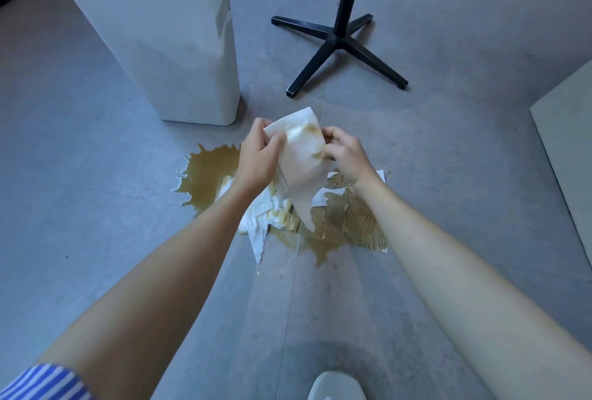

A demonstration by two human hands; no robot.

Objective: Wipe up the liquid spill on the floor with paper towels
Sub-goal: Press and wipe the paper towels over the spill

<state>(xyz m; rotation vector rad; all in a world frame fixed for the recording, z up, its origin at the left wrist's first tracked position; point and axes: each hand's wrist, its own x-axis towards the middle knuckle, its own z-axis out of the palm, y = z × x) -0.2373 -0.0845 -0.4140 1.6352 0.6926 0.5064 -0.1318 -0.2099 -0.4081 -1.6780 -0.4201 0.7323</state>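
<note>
A brown liquid spill point(205, 175) spreads over the grey floor in the middle of the head view. Soaked brown paper towels point(349, 220) lie flat on its right part, and crumpled white ones point(259, 223) lie on its middle. Above the spill I hold a folded paper towel point(302, 159), white with a brown stain near its top, hanging down to a point. My left hand point(259, 156) pinches its left edge and my right hand point(346, 156) pinches its right edge.
A tall white bin point(166, 37) stands on the floor just behind the spill at left. A black stand with a cross-shaped base point(339, 44) is behind at right. A pale board edge point(570, 143) is at far right. A white shoe tip point(336, 387) shows at the bottom.
</note>
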